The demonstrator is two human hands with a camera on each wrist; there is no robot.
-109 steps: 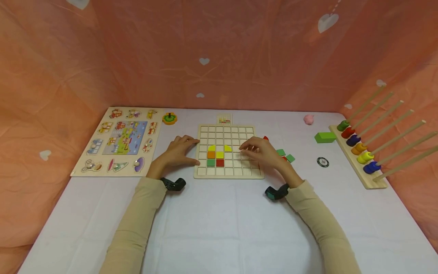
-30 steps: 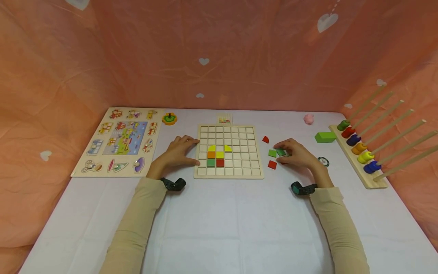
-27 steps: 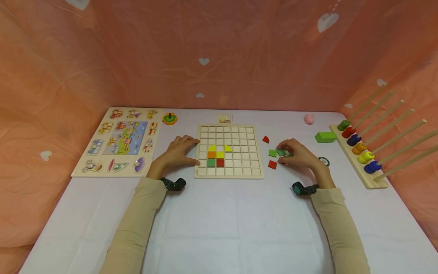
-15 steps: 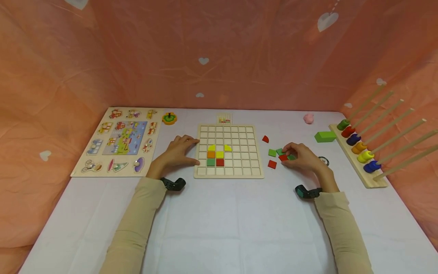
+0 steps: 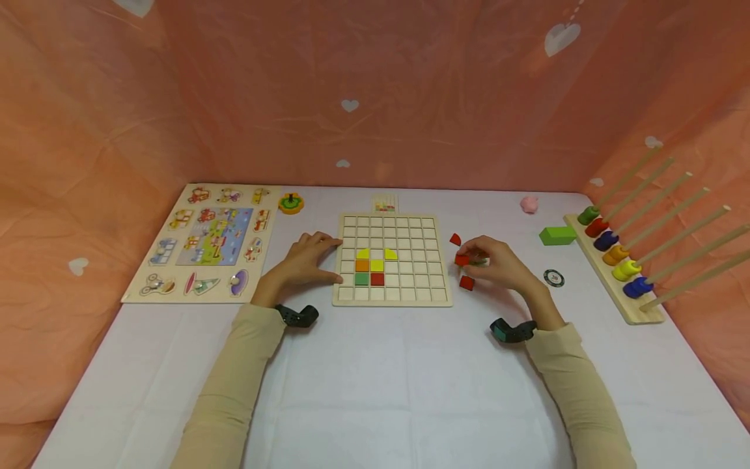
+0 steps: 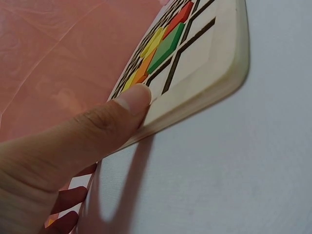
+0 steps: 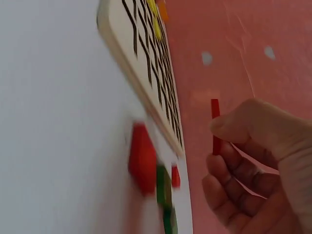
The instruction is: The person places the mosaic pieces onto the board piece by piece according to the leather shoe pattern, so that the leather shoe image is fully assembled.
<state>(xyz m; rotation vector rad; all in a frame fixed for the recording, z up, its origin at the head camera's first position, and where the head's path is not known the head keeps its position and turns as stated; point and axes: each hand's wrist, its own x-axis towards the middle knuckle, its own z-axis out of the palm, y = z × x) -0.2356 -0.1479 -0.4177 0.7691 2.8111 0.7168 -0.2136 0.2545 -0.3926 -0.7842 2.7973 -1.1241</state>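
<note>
My left hand (image 5: 301, 260) rests flat against the left edge of the square wooden grid board (image 5: 391, 298) — thumb on its rim. My right hand (image 5: 495, 264) pinches a small flat red tile (image 5: 461, 260), now lifted off the white bench (image 5: 375, 378) and nearer the board's right edge than half a second ago; bare bench lies between them.

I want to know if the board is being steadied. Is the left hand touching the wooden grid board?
Touching. The left wrist view shows the left hand with its thumb tip pressed against the edge of the grid board, no gap between them.
</note>
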